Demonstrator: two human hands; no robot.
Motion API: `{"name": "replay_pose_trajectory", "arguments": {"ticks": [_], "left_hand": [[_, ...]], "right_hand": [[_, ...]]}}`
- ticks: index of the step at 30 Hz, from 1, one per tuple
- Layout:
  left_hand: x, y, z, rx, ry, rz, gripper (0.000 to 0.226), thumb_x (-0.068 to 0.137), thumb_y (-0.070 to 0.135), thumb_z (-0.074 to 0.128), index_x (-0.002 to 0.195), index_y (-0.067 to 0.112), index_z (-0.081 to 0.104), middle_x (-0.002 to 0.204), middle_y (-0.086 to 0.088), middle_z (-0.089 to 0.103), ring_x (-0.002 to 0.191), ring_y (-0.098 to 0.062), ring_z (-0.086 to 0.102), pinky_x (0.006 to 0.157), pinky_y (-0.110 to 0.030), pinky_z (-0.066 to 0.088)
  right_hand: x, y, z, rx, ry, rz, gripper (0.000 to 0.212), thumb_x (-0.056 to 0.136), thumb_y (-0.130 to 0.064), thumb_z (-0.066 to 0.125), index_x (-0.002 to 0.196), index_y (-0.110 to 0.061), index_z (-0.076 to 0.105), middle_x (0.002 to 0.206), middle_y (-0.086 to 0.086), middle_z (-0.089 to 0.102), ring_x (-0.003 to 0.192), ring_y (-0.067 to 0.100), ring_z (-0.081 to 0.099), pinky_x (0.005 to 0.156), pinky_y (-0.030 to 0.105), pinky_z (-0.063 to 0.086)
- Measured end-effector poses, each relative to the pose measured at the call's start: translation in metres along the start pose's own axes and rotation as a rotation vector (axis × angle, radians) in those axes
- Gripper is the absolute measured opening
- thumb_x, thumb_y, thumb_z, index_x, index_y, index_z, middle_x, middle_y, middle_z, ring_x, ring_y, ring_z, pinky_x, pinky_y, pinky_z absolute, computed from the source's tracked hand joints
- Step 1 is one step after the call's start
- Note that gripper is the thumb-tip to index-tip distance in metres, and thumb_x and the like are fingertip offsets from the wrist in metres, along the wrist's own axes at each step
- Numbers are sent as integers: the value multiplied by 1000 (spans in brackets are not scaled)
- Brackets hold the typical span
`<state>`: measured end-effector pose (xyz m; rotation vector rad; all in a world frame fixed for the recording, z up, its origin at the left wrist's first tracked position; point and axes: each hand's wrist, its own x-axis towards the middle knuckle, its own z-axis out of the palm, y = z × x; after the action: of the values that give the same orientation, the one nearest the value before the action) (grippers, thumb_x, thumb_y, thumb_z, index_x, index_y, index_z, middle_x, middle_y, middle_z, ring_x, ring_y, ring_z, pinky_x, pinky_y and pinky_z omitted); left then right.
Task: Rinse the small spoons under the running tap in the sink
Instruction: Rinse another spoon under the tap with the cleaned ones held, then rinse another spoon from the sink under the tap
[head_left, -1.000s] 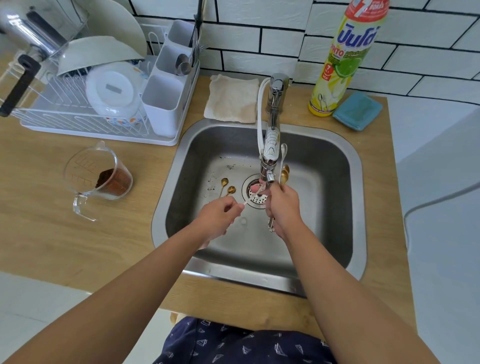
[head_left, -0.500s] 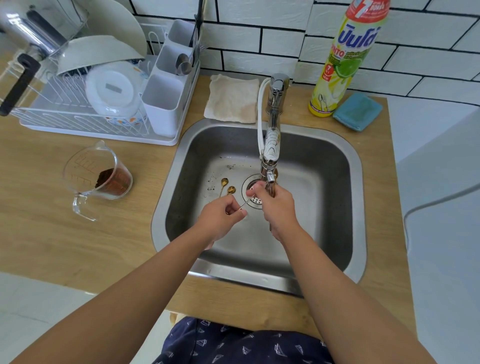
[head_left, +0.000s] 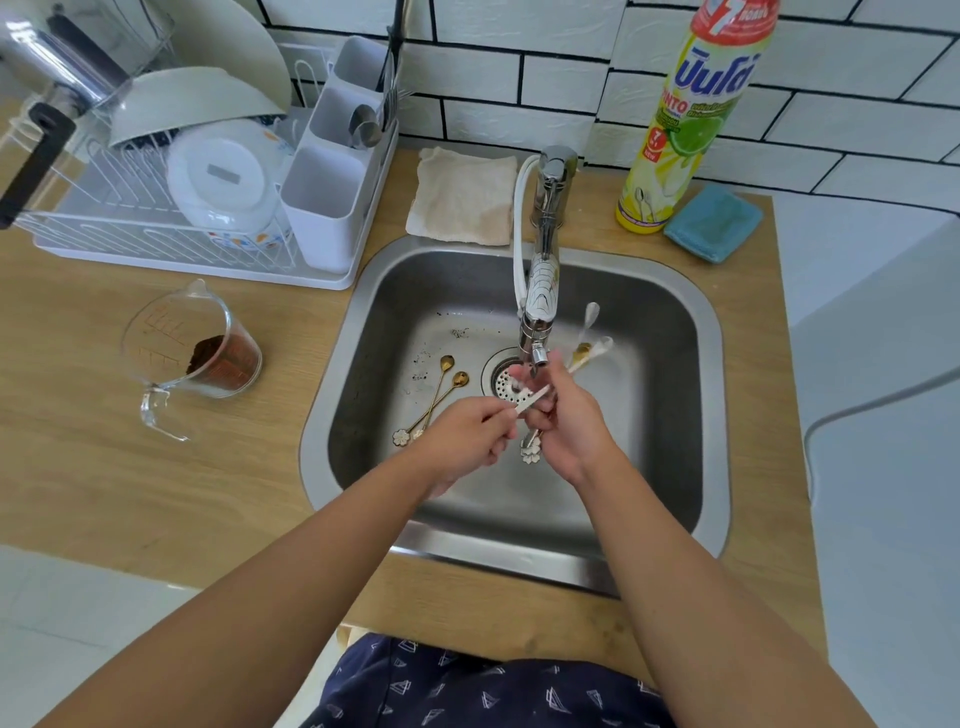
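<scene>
Both hands meet over the drain of the steel sink (head_left: 670, 291), just under the tap (head_left: 540, 291). My left hand (head_left: 467, 436) pinches the handle end of a small white spoon (head_left: 532, 399) that points toward the spout. My right hand (head_left: 566, 421) grips a bunch of small spoons (head_left: 589, 343): white and gold bowls fan out up and right, and flower-shaped handle ends hang below the fist. Its fingertips touch the white spoon's bowl end under the spout. Two gold spoons (head_left: 441, 389) with flower ends lie on the sink floor left of the drain.
A dish rack (head_left: 171, 208) with bowls and a cutlery caddy stands back left. A glass measuring jug (head_left: 192, 353) with brown powder sits on the wooden counter left of the sink. A folded cloth (head_left: 462, 197), a detergent bottle (head_left: 685, 114) and a blue sponge (head_left: 714, 223) line the back.
My right hand has tilted so that the spoon bowls it holds stick out to the right of the tap again. My left hand still holds the white spoon by its handle under the spout.
</scene>
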<state>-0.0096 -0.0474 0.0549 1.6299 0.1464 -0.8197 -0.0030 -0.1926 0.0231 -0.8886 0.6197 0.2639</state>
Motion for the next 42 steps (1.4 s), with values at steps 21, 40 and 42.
{"name": "replay_pose_trajectory", "arguments": {"ticks": [21,40,42], "left_hand": [[86,-65,-69,924,433,-93,24,98,25,59,117,10,54,120,-13,53,99,-28,55,83,-39,49],[44,-42,-31,356,386,-24,13,97,17,53,90,22,62,90,-5,66,74,-24,62,66,-31,52],[39,-38,-17,220,349,-49,12,99,20,54,90,21,62,80,-2,62,65,-18,54,52,-23,43]], "right_hand": [[7,-10,-34,84,162,-107,33,110,-35,45,87,-14,55,96,8,79,41,5,25,39,17,29],[13,6,-24,-54,269,-63,15,98,-29,68,106,-17,65,80,0,75,39,6,24,36,20,24],[14,9,-16,-157,275,-62,22,93,-27,74,113,-21,69,62,-8,57,41,6,27,37,20,25]]}}
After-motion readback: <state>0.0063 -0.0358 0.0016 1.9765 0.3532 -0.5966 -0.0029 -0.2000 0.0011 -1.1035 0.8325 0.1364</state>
